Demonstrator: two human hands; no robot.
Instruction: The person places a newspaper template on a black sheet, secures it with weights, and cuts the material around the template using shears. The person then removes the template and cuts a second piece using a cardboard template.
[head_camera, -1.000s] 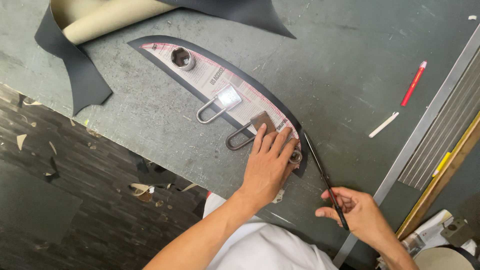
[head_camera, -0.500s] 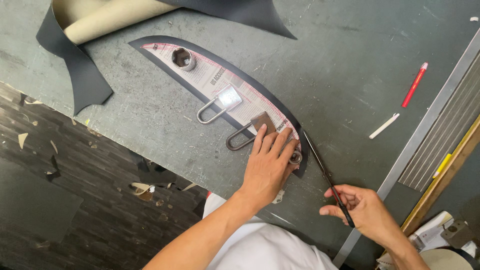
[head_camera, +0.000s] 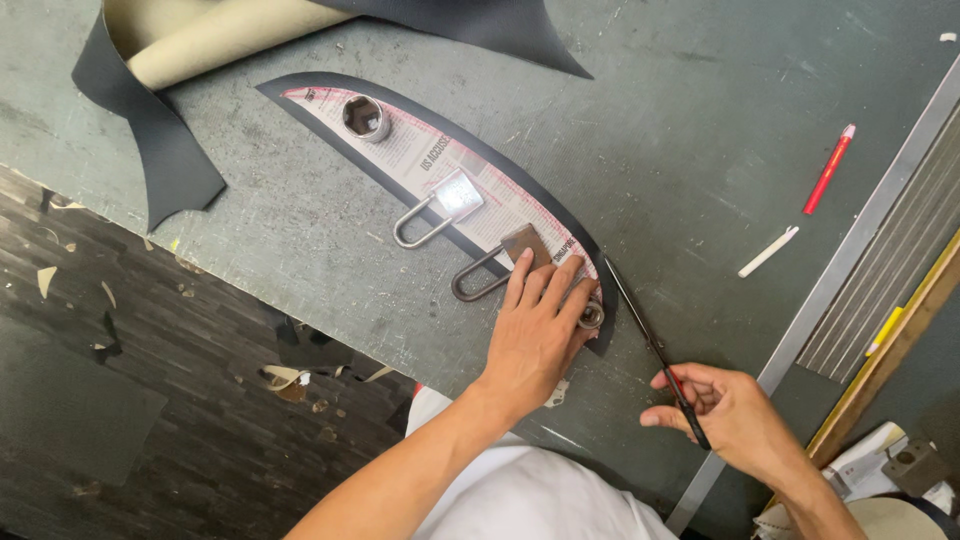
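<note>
Black sheet (head_camera: 560, 215), cut to a long crescent, is lying flat on the grey table (head_camera: 700, 130), with a paper template (head_camera: 440, 160) on top following the same curve. You are pressing your left hand (head_camera: 540, 335) flat and open on the template's near end, fingers spread, gripping nothing. Your right hand (head_camera: 735, 415) is clenching the scissors (head_camera: 655, 350) by the handles, blades running up along the crescent's near tip, just beside your left fingers.

Judging by that, you are trimming the sheet around the template, at the last corner. The next cut is calling for a steady pin on the paper and blades hugging its edge, clear of your fingertips.

Weights are sitting on the template: a metal socket (head_camera: 366, 117) at the far end, a silver padlock (head_camera: 440, 205) mid-way, a brown padlock (head_camera: 500, 265) touching your fingers, and a small nut (head_camera: 590, 315) at the tip.

Labels: the template is showing printed text with a pink border; I am not reading it. No packages or signs are showing.

Further out, a red pen (head_camera: 828, 168) and white chalk (head_camera: 768, 251) are lying near a metal ruler (head_camera: 860, 235). A roll (head_camera: 230, 35) of beige-backed black material is resting at the top edge.
</note>
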